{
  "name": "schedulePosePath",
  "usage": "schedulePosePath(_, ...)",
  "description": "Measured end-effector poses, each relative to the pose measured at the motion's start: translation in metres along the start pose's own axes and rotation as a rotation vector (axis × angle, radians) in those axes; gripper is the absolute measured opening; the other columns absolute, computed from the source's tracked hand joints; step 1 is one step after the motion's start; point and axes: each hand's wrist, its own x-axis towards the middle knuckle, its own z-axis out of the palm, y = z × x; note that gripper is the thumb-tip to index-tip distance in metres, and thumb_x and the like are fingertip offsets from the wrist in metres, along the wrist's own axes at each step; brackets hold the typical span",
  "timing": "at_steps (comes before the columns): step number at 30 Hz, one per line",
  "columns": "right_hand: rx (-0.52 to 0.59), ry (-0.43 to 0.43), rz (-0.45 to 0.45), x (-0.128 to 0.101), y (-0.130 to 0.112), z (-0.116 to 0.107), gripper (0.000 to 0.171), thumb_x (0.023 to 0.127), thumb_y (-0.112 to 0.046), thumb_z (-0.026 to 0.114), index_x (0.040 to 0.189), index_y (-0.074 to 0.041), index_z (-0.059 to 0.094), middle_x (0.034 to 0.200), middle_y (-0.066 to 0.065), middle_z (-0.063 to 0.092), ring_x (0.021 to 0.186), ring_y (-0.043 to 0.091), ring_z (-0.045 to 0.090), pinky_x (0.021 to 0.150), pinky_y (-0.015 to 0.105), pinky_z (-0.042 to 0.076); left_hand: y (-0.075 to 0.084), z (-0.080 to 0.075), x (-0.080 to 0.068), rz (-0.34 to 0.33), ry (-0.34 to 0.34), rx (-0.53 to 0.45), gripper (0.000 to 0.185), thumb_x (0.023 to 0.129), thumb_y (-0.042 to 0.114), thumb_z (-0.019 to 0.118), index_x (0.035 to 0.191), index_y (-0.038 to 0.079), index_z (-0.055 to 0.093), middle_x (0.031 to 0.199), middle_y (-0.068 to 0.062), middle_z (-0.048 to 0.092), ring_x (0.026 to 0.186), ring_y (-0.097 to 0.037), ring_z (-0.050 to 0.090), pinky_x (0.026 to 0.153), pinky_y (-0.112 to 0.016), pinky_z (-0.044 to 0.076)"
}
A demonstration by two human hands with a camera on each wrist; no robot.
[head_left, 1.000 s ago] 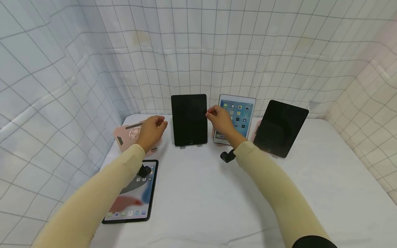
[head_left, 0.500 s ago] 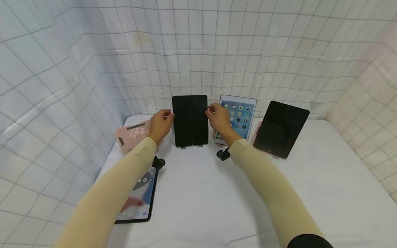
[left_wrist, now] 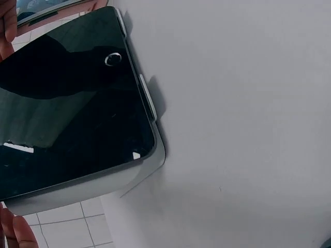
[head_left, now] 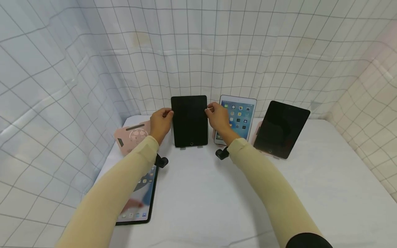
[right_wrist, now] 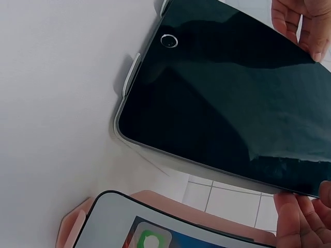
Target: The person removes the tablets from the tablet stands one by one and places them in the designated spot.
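A tablet with a dark screen and black front (head_left: 190, 120) leans upright on a pale stand (left_wrist: 148, 98) whose two small lips hold its lower edge. My left hand (head_left: 160, 124) pinches the tablet's left edge in the upper half. At the opposite edge, about level with it, my right hand (head_left: 220, 120) does the same; the right wrist view shows its thumb on the front and fingers (right_wrist: 296, 222) behind. The home button faces down toward the table. Most of the stand is hidden behind the tablet.
A white tablet (head_left: 238, 117) with a lit screen and a tilted black tablet (head_left: 281, 129) lean on pink stands to the right. An unoccupied pink stand (head_left: 131, 136) is at left. A larger lit tablet (head_left: 145, 198) lies flat, partly under my left sleeve. Grid-patterned cloth (head_left: 192, 44) surrounds the table.
My left hand has moved right from above the pink stand to the black tablet's left edge and taken hold of it. The right hand has shifted only slightly, at the right edge.
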Motion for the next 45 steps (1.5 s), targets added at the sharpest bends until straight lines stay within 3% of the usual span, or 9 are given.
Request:
schedulePosePath(6, 0.008, 0.028, -0.029, 0.003, 0.001, 0.001, 0.019, 0.102, -0.023, 0.058, 0.109, -0.006, 0.065, 0.098, 0.008, 0.068, 0.085, 0.021, 0.063, 0.072, 0.036, 0.052, -0.001, -0.003, 0.001, -0.013, -0.005, -0.022, 0.030, 0.103, 0.022, 0.056, 0.123, 0.003, 0.066, 0.118, -0.012, 0.066, 0.109, -0.024, 0.058, 0.090, -0.036, 0.049)
schedulePosePath(14, 0.098, 0.055, 0.005, -0.004, -0.001, 0.001, 0.016, 0.102, -0.021, 0.058, 0.101, -0.006, 0.063, 0.096, 0.008, 0.066, 0.086, 0.022, 0.063, 0.072, 0.036, 0.051, 0.001, -0.003, -0.004, -0.037, -0.008, -0.071, 0.030, 0.103, 0.024, 0.057, 0.123, 0.005, 0.066, 0.114, -0.011, 0.066, 0.100, -0.021, 0.061, 0.084, -0.032, 0.053)
schedulePosePath(19, 0.181, 0.052, 0.019, -0.010, -0.002, 0.000, 0.014, 0.102, -0.020, 0.059, 0.100, -0.007, 0.062, 0.101, 0.009, 0.065, 0.088, 0.022, 0.065, 0.074, 0.035, 0.054, -0.001, -0.004, -0.006, -0.045, -0.025, -0.113, 0.031, 0.103, 0.025, 0.056, 0.124, 0.005, 0.065, 0.112, -0.011, 0.064, 0.093, -0.020, 0.062, 0.083, -0.030, 0.054)
schedulePosePath(27, 0.266, 0.039, 0.019, -0.013, -0.002, 0.000, 0.013, 0.101, -0.019, 0.059, 0.101, -0.006, 0.062, 0.103, 0.009, 0.063, 0.091, 0.021, 0.067, 0.075, 0.032, 0.058, -0.003, -0.011, -0.013, -0.024, -0.046, -0.167, 0.035, 0.103, 0.026, 0.057, 0.128, 0.003, 0.063, 0.118, -0.012, 0.064, 0.104, -0.022, 0.064, 0.088, -0.027, 0.054)
schedulePosePath(34, 0.328, -0.004, 0.020, -0.022, -0.007, -0.001, 0.013, 0.101, -0.017, 0.059, 0.102, -0.005, 0.061, 0.101, 0.011, 0.062, 0.090, 0.022, 0.065, 0.075, 0.030, 0.058, -0.007, -0.019, -0.018, 0.007, -0.036, -0.212, 0.034, 0.102, 0.024, 0.059, 0.125, 0.001, 0.064, 0.117, -0.013, 0.065, 0.103, -0.021, 0.064, 0.087, -0.026, 0.055)
schedulePosePath(45, 0.369, -0.056, 0.010, -0.040, -0.009, -0.004, 0.011, 0.102, -0.016, 0.058, 0.103, -0.005, 0.060, 0.099, 0.010, 0.061, 0.090, 0.022, 0.064, 0.075, 0.031, 0.059, -0.006, -0.033, -0.031, -0.042, -0.096, -0.212, 0.034, 0.101, 0.025, 0.060, 0.125, 0.000, 0.062, 0.115, -0.014, 0.064, 0.096, -0.018, 0.064, 0.085, -0.025, 0.055)
